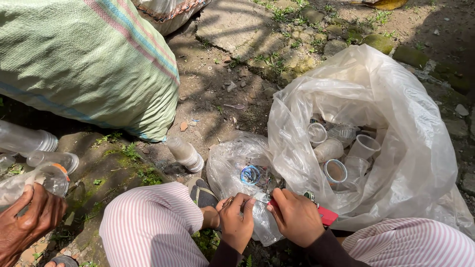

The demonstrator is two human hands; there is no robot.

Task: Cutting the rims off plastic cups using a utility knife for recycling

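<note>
While the knees in pink-striped trousers (148,225) frame the bottom of the view, the person's two hands meet low in the middle: the left hand (236,221) is curled around a crumpled clear plastic piece (262,217), fingers pinching its top edge, and the right hand (296,216) is closed on a red-handled cutter (326,215) held against that same plastic. Just beyond the hands lies a small clear bag (237,165) with a blue ring showing inside, and a dark sandal (202,193) sits between it and the left knee. At the lower left edge another person's hand (27,220) grips a clear bottle (34,183), with more empty bottles (34,143) lying beside it. A stack of plastic cups (185,154) rests on the dirt nearby. To the right, a large clear bag (410,148) stands open, holding loose plastic cups (346,148). Farther off on the left sits a stuffed green woven sack (89,59), then cracked stones and weeds.
</note>
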